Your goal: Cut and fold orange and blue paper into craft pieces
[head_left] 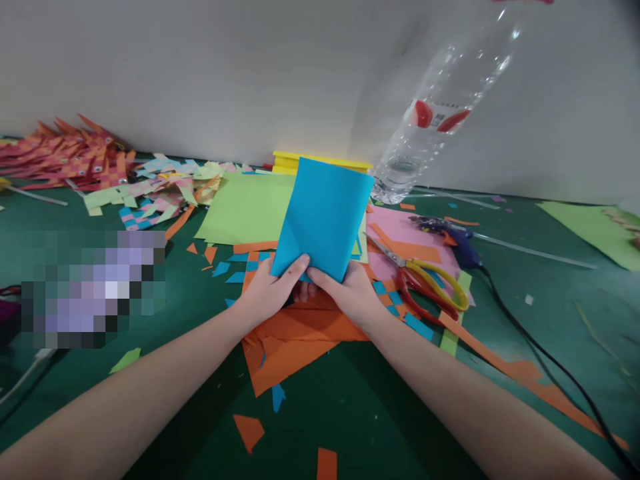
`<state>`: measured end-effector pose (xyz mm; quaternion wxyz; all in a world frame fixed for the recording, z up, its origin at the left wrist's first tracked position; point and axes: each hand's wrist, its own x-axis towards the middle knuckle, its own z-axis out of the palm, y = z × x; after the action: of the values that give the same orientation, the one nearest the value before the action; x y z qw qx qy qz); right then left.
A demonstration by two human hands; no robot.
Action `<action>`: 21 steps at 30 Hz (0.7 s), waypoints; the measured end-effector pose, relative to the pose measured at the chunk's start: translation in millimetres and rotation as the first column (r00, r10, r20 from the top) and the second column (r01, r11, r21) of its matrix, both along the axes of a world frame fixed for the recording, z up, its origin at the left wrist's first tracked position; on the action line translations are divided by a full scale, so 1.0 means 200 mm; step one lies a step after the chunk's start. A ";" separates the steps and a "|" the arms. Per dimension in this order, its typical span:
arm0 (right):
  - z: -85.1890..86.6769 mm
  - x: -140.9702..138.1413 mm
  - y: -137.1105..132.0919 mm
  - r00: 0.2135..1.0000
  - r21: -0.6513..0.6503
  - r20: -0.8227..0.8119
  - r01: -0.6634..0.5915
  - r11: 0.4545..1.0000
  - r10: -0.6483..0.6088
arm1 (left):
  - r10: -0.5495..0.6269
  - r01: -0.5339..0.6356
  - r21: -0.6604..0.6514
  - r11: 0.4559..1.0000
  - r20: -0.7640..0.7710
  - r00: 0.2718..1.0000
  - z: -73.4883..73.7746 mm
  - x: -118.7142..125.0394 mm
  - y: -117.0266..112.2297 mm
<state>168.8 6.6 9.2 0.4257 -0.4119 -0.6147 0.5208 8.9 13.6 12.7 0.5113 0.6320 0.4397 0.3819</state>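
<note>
The counter (360,407) is dark green, littered with paper scraps, and runs back to a plain pale wall (200,67). In the upper left of the frame lies a heap of woven paper strips (65,157), mostly red and orange. Nearer the centre a light green sheet (245,207) lies flat. My left hand (270,290) and right hand (350,293) both pinch the lower edge of a folded blue paper (323,217), holding it raised at centre frame over creased orange paper (295,333). In the upper right a clear plastic bottle (440,113) stands by the wall. Below it, scissors (430,283) lie at the edge of a pink sheet (400,230), near a blue glue gun (457,237) whose black cord (550,360) runs to the lower right corner.
</note>
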 end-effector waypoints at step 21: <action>-0.01 0.00 0.01 0.999 -0.023 -0.023 0.038 0.999 -0.038 | -0.034 0.035 0.027 0.999 -0.026 0.999 0.04 0.01 -0.02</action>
<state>169.5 8.2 7.1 0.4379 -0.4223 -0.5957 0.5245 10.8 10.6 20.0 0.5032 0.6513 0.4300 0.3711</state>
